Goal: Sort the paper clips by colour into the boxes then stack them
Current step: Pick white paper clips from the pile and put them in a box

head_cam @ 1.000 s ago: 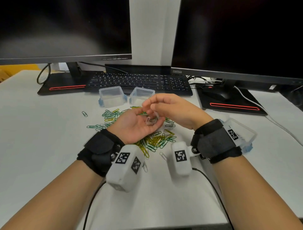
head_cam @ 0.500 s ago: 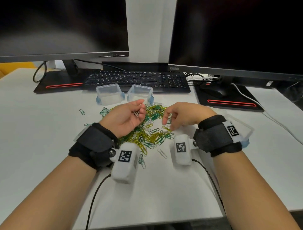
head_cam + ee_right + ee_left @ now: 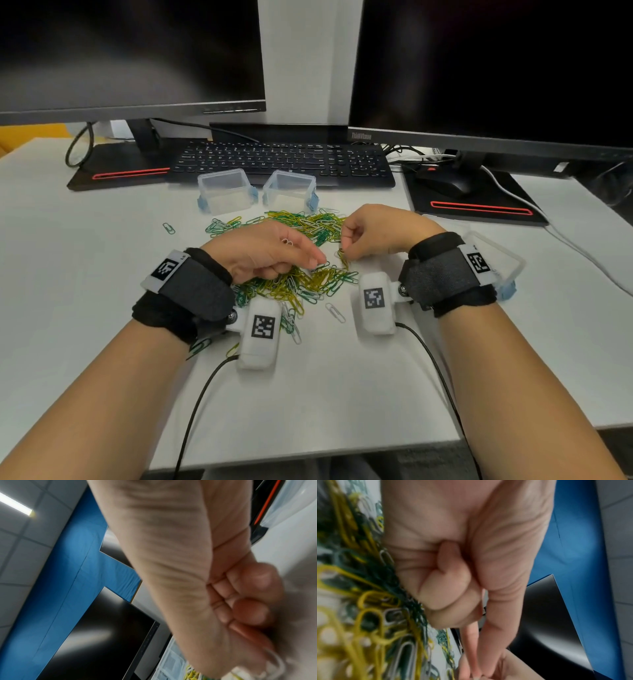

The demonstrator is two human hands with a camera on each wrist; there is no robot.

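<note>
White desk [image 3: 102, 308] fills the near view, with two dark monitors and a keyboard [image 3: 284, 161] behind it. Both hands work over a mixed pile of paper clips [image 3: 308, 281], yellow, green and silver together, which lies under and between them.

The left hand [image 3: 263, 251] has its fingers curled in, and a few silver clips [image 3: 287, 242] show between thumb and fingers; from the wrist view the fist looks closed, so it seems to keep collected clips inside. The right hand [image 3: 373, 233] pinches a yellow clip [image 3: 342, 257] that hangs from its fingertips, just above the pile.

Two clear boxes [image 3: 226, 190] stand open beyond the hands, near the keyboard, and both look empty. A third clear box [image 3: 507, 270] is partly hidden behind the right wrist; what is inside cannot be told. A few single clips lie apart from the pile, to the left of the left hand and close to the wrists.

The task seems to be near its beginning: almost all clips are unsorted, no box has received clips as far as can be seen, and the stacking is not yet started.
</note>
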